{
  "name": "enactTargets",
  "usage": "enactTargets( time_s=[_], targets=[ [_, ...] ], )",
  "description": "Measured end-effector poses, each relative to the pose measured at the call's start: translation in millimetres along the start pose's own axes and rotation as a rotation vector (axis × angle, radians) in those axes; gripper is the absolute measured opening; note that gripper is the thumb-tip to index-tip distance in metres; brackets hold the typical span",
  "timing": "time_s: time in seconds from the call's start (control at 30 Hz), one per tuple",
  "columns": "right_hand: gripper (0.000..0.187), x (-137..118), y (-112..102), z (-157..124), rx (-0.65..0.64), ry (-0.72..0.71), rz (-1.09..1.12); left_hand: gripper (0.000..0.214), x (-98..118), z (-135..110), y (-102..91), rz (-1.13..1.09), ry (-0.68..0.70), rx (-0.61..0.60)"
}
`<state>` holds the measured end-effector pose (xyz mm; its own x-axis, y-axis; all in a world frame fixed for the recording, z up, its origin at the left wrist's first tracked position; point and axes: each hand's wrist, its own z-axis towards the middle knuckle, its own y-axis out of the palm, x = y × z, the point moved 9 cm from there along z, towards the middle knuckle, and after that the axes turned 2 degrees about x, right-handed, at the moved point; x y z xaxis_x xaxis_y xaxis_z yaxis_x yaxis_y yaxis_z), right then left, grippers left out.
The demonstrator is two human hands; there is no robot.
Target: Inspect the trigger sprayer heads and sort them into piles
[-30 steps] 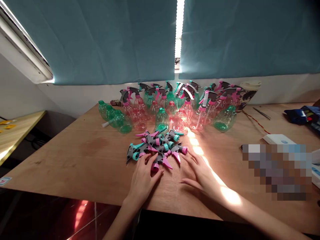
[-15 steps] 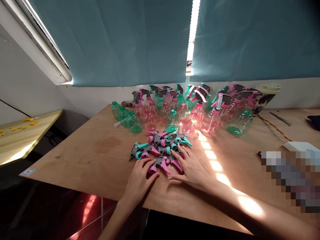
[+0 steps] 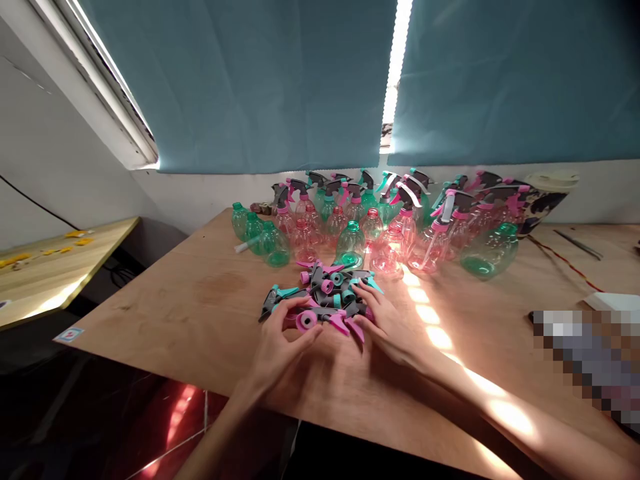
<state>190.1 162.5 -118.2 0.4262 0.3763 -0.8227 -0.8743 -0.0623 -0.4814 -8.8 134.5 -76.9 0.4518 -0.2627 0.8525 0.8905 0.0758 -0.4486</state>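
Note:
Trigger spray heads (image 3: 324,300) lie in a pile on the wooden table (image 3: 200,333), grey with pink or teal collars and levers. My left hand (image 3: 275,340) is at the pile's front left. Its thumb and fingers are apart, curved around a pink-collared spray head (image 3: 307,321) that faces me; I see no firm grip on it. At the right side of the pile is my right hand (image 3: 385,323), open, its spread fingers against the spray heads there. Some fingertips are hidden among the parts.
Behind the pile stand several green and pink clear bottles without tops, such as a green bottle (image 3: 351,245). Farther back are bottles fitted with spray heads (image 3: 407,200). To the right are a patterned cup (image 3: 545,200), tweezers (image 3: 577,244) and a blurred-out object (image 3: 580,360).
Both hands have pressed in around the pile, and the front spray heads have shifted and turned, a pink collar now facing me. The whole view has moved slightly.

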Motion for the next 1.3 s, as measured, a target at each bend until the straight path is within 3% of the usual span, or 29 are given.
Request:
enactTargets(
  time_s=[0.2,0.3,0.57,0.67,0.8,0.9,1.0,1.07,1.17,1.3],
  targets=[
    [0.04,23,-57,-5,0.113,0.142,0.235,0.031,10,31,59.7,-0.037,0.014,-0.11],
    [0.034,37,-72,-13,0.106,0.229,0.33,0.032,22,41,89.0,-0.03,0.059,-0.165],
    [0.032,50,-50,-46,-0.006,0.391,0.651,0.023,38,34,150.1,-0.017,0.199,-0.286],
    [0.027,50,-43,-51,0.002,0.395,0.735,0.02,35,29,155.2,-0.027,0.231,-0.323],
    [0.021,49,-43,-56,0.034,0.377,0.683,0.027,35,26,150.0,0.001,0.342,-0.333],
    [0.019,45,-55,-59,0.138,0.293,0.468,0.024,50,21,137.5,0.026,0.555,-0.229],
    [0.017,32,-66,-59,0.172,0.091,0.17,0.021,64,13,132.4,0.039,0.729,-0.178],
    [0.018,32,-64,-58,0.105,0.012,0.114,0.023,63,11,139.8,0.079,0.726,-0.246],
    [0.022,40,-67,-57,0.072,0.005,0.096,0.031,58,11,152.7,0.139,0.667,-0.365],
    [0.026,37,-81,-57,0.15,0.016,0.092,0.027,55,17,151.8,0.123,0.608,-0.336]
  ],
)
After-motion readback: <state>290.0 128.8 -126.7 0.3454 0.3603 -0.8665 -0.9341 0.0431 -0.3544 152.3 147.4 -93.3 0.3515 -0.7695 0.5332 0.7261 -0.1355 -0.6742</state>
